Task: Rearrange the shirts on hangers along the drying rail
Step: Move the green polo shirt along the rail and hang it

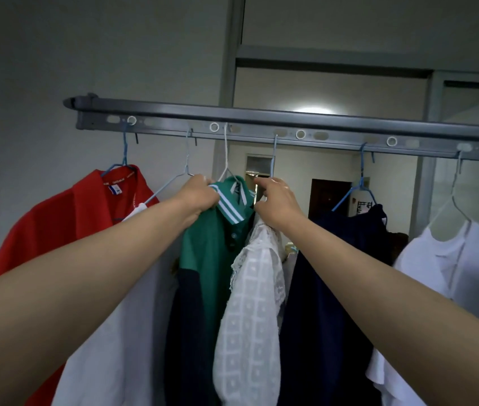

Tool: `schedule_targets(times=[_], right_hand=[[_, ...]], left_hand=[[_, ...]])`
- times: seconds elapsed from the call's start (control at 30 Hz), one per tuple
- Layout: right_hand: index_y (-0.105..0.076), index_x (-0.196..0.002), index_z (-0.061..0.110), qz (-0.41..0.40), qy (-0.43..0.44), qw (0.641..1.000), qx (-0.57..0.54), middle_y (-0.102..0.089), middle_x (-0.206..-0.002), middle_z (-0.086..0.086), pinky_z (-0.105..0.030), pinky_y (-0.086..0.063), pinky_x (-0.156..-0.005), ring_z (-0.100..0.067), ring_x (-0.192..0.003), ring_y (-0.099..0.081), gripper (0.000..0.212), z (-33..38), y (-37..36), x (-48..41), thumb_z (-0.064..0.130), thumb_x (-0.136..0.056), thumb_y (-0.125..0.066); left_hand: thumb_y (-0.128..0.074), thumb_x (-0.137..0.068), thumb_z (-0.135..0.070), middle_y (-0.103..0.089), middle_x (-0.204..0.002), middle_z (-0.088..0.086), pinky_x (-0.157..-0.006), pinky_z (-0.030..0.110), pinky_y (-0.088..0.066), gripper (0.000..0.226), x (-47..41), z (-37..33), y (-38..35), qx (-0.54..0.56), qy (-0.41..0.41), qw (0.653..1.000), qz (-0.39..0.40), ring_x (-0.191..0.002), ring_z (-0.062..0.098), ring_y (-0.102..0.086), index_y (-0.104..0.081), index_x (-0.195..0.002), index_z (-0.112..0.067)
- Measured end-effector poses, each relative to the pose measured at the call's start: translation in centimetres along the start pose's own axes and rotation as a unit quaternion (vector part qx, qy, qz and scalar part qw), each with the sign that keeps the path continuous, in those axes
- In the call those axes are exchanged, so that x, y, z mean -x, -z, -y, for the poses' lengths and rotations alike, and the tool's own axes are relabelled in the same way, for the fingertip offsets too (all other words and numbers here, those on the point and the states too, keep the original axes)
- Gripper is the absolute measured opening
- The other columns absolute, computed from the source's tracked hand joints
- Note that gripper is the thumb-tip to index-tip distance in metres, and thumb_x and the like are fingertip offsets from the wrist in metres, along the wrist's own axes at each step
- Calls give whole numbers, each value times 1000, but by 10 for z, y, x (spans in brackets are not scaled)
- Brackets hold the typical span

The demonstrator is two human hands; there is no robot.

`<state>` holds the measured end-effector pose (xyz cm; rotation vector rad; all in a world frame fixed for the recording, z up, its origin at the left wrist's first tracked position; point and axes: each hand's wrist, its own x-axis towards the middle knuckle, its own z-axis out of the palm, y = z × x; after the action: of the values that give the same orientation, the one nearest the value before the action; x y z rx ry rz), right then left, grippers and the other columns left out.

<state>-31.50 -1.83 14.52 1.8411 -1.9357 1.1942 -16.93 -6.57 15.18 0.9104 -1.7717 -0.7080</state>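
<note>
Six shirts hang on six thin wire hangers [361, 171] along the grey metal rail [261, 118], which has five white rings [214, 127]. From left to right: a red polo [56, 230], a plain white shirt [121, 332], a green polo [206, 259], a white lace blouse [253, 303], a dark navy shirt [326, 288] and a white T-shirt [449, 259]. The left hand [196, 194] grips the striped collar of the green polo with curled fingers. The right hand [276, 200] pinches the lace blouse at its top.

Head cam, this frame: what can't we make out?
All head view.
Lace blouse's hanger: behind right hand.
White shirt beside red shirt: mostly behind left arm.
Drying rail's right end: cut by frame edge.
Red shirt's label: too small to read.
Left hand's fingertips: buried in green polo collar.
</note>
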Motion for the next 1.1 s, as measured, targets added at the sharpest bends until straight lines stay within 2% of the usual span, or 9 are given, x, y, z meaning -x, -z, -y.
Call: schedule_targets(times=[0.13,0.3,0.4,0.57,0.63,0.73,0.83,0.97,1.1], right_hand=[[-54,-131,16,-10,8,1000,20,-52,-127,-13,-24,-36,-93,-28,-124,-44,53,-3,-1,-3,-1,-81,-51],[-54,-132,17,-12,0,999,38,-47,-136,-13,-26,-36,-96,-29,-128,-42,52,-10,3,1,0,-84,-50],[-56,-132,21,-27,0,999,27,-36,-147,-11,-32,-29,-111,-27,-136,-34,52,-11,8,11,-2,-85,-53],[-66,-116,28,-132,144,963,188,-51,-134,-1,-37,-35,-106,-23,-127,-40,48,4,16,34,-4,-82,-55],[-63,-120,25,-114,200,954,191,-57,-127,0,-36,-37,-103,-22,-122,-45,42,20,13,46,3,-85,-56],[-59,-125,14,24,144,987,62,-65,-120,-5,-34,-44,-97,-23,-113,-57,36,56,-1,67,19,-90,-55],[-65,-111,0,147,41,987,-50,-68,-103,-14,-36,-49,-89,-31,-103,-62,38,85,-11,76,31,-93,-51],[-52,-129,1,219,-42,946,-234,-66,-114,-17,-37,-54,-86,-29,-101,-65,46,97,-25,95,26,-91,-56],[-35,-144,8,240,-56,922,-298,-57,-130,-11,-35,-50,-91,-22,-109,-61,64,97,-32,118,21,-88,-62]], left_hand=[[-40,-78,16,-51,-65,8,-40,17,-42,27,1,-13,10,23,-31,999,-34,-59,20,-47,-56,-81,-6],[-43,-76,17,-53,-70,11,-55,25,-42,27,9,-15,22,-12,-28,999,-13,-65,23,-50,-60,-85,-3],[-44,-73,18,-56,-78,17,-60,26,-42,33,20,-3,29,-27,-14,999,17,-73,25,-52,-62,-96,4],[-47,-69,18,-57,-79,16,-61,25,-41,27,49,18,44,-58,16,997,47,-77,25,-52,-61,-78,-3],[-46,-69,19,-57,-76,15,-62,25,-42,27,63,23,50,-61,25,996,54,-75,24,-52,-61,-77,-2],[-45,-67,21,-58,-77,15,-66,28,-44,33,89,25,56,-65,33,996,57,-75,24,-53,-65,-84,1],[-46,-68,21,-55,-69,13,-61,26,-41,29,112,23,60,-88,53,992,66,-69,24,-51,-62,-74,-2],[-47,-68,19,-56,-76,13,-68,30,-43,31,140,23,72,-107,90,988,70,-78,25,-52,-60,-71,-9],[-47,-69,18,-59,-79,13,-70,30,-47,31,171,14,86,-115,111,984,77,-78,24,-54,-63,-77,-7]])
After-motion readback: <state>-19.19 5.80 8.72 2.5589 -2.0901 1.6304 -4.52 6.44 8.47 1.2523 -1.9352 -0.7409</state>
